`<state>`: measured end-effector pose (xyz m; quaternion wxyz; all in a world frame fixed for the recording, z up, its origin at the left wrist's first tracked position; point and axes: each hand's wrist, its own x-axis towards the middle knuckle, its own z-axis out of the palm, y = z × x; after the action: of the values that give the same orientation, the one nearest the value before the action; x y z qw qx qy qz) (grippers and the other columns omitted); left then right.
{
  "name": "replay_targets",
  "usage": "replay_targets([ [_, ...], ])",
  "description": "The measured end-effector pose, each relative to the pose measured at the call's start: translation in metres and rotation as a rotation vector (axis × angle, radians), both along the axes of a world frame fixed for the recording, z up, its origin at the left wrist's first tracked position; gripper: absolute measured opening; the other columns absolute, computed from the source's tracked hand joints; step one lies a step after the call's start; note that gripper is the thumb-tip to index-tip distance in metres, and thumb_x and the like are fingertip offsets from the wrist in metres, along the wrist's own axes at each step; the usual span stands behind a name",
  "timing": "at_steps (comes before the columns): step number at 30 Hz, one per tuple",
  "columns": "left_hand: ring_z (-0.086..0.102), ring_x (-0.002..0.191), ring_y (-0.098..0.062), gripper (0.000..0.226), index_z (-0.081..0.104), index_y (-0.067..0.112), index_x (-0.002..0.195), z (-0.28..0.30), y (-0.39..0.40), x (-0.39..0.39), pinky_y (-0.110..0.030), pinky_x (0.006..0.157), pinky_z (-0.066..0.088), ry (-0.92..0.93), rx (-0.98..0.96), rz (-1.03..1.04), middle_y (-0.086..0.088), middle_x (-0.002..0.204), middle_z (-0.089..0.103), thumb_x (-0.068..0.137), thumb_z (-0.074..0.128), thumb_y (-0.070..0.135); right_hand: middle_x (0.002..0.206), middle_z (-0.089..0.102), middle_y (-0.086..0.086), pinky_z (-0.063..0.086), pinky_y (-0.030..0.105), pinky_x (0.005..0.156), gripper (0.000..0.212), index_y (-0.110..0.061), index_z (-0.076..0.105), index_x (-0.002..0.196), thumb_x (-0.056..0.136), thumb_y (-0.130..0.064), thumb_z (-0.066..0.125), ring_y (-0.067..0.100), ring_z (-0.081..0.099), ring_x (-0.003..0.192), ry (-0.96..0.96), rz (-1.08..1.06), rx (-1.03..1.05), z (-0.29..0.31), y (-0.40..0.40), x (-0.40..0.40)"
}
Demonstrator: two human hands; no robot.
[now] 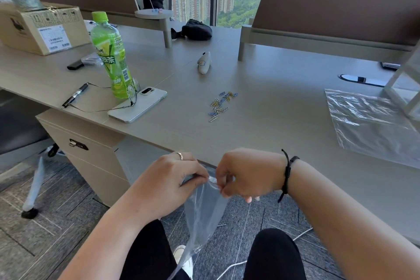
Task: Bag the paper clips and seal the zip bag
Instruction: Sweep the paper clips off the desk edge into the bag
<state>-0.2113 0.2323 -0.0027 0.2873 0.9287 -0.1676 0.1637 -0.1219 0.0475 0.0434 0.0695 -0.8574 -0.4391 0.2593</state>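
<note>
A clear zip bag point(202, 213) hangs below the desk's front edge, over my lap. My left hand point(170, 179) and my right hand point(247, 175) both pinch its top edge, close together. At least one paper clip point(197, 250) lies near the bag's bottom. A loose pile of coloured paper clips point(219, 105) lies on the grey desk point(272, 125), well beyond my hands.
A green tea bottle point(111, 57), a phone point(138, 104), glasses and a pen point(75, 95) stand at the left. More clear plastic bags point(368, 120) lie at the right. A white device point(204, 62) rests behind the clips. A cardboard box point(41, 27) sits far left.
</note>
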Motion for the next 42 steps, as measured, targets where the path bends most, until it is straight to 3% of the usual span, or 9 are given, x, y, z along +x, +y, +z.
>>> replay_targets([
  [7, 0.053, 0.072, 0.016, 0.029, 0.07, 0.028, 0.088, 0.005, -0.009, -0.004, -0.002, 0.064, 0.035, 0.188, 0.012, -0.006, 0.029, 0.078, 0.058, 0.08, 0.063, 0.001, 0.083, 0.076, -0.001, 0.056, 0.029, 0.079, 0.008, -0.02, 0.075, 0.087, 0.087, -0.023, 0.068, 0.015, 0.07, 0.08, -0.117, 0.003, 0.075, 0.004, 0.001, -0.005],
  [12, 0.064, 0.074, -0.011, 0.029, 0.064, 0.035, 0.098, -0.001, -0.009, -0.002, -0.035, 0.068, 0.053, 0.368, 0.11, -0.063, 0.009, 0.081, 0.069, 0.078, 0.051, 0.019, 0.089, 0.075, -0.001, 0.047, 0.021, 0.072, 0.013, -0.021, 0.078, 0.094, 0.086, -0.026, 0.069, 0.014, 0.062, 0.08, -0.158, 0.02, 0.063, 0.004, 0.001, -0.013],
  [17, 0.063, 0.075, -0.008, 0.011, 0.069, 0.026, 0.087, -0.001, -0.007, 0.002, -0.035, 0.071, 0.053, 0.445, 0.161, -0.064, 0.009, 0.077, 0.068, 0.091, 0.059, 0.029, 0.092, 0.071, -0.007, 0.047, 0.025, 0.083, 0.014, -0.022, 0.077, 0.095, 0.088, -0.031, 0.07, 0.011, 0.059, 0.097, -0.124, 0.009, 0.031, 0.007, -0.004, -0.012],
  [22, 0.055, 0.067, 0.001, 0.013, 0.07, 0.024, 0.088, 0.0, -0.008, 0.004, -0.016, 0.062, 0.041, 0.409, 0.177, -0.083, 0.012, 0.068, 0.061, 0.095, 0.06, 0.029, 0.092, 0.073, -0.008, 0.052, 0.032, 0.093, 0.013, -0.022, 0.078, 0.09, 0.084, -0.033, 0.074, 0.007, 0.055, 0.086, -0.121, 0.021, 0.012, 0.008, -0.005, -0.01],
  [26, 0.047, 0.066, 0.012, 0.012, 0.072, 0.022, 0.089, 0.001, -0.008, 0.004, -0.007, 0.061, 0.03, 0.362, 0.171, -0.121, 0.023, 0.062, 0.049, 0.094, 0.062, 0.026, 0.083, 0.077, -0.005, 0.055, 0.025, 0.08, 0.014, -0.022, 0.08, 0.089, 0.081, -0.032, 0.076, 0.003, 0.059, 0.071, -0.109, 0.036, -0.003, 0.007, -0.007, -0.005],
  [31, 0.047, 0.072, 0.017, 0.014, 0.075, 0.028, 0.096, 0.0, -0.007, 0.004, -0.004, 0.064, 0.03, 0.317, 0.152, -0.11, 0.03, 0.066, 0.049, 0.094, 0.063, 0.023, 0.078, 0.078, -0.005, 0.044, 0.006, 0.057, 0.012, -0.02, 0.08, 0.088, 0.081, -0.029, 0.077, 0.005, 0.071, 0.069, 0.067, 0.013, 0.028, 0.006, -0.015, 0.009],
  [36, 0.054, 0.082, 0.007, 0.017, 0.074, 0.033, 0.102, -0.004, -0.004, 0.005, -0.011, 0.072, 0.039, 0.325, 0.152, -0.101, 0.017, 0.088, 0.067, 0.095, 0.059, 0.03, 0.08, 0.078, 0.003, 0.056, 0.018, 0.068, 0.018, -0.01, 0.078, 0.09, 0.084, -0.027, 0.077, 0.011, 0.074, 0.071, 0.365, -0.052, 0.074, 0.015, -0.024, 0.032],
  [39, 0.058, 0.085, 0.0, 0.024, 0.073, 0.037, 0.105, -0.007, -0.003, 0.005, -0.02, 0.072, 0.044, 0.34, 0.175, -0.076, 0.014, 0.088, 0.066, 0.094, 0.052, 0.039, 0.074, 0.076, 0.005, 0.055, 0.023, 0.058, 0.02, 0.005, 0.073, 0.09, 0.09, -0.014, 0.069, 0.011, 0.071, 0.063, 0.458, -0.147, 0.314, 0.011, -0.019, 0.053],
  [42, 0.06, 0.088, -0.006, 0.028, 0.07, 0.041, 0.109, -0.009, -0.003, 0.005, -0.028, 0.074, 0.048, 0.338, 0.213, -0.05, 0.013, 0.089, 0.062, 0.094, 0.046, 0.042, 0.072, 0.072, 0.008, 0.048, 0.03, 0.056, 0.027, 0.001, 0.073, 0.083, 0.093, -0.024, 0.066, 0.014, 0.064, 0.06, 0.288, -0.561, 0.823, -0.008, -0.004, 0.093],
])
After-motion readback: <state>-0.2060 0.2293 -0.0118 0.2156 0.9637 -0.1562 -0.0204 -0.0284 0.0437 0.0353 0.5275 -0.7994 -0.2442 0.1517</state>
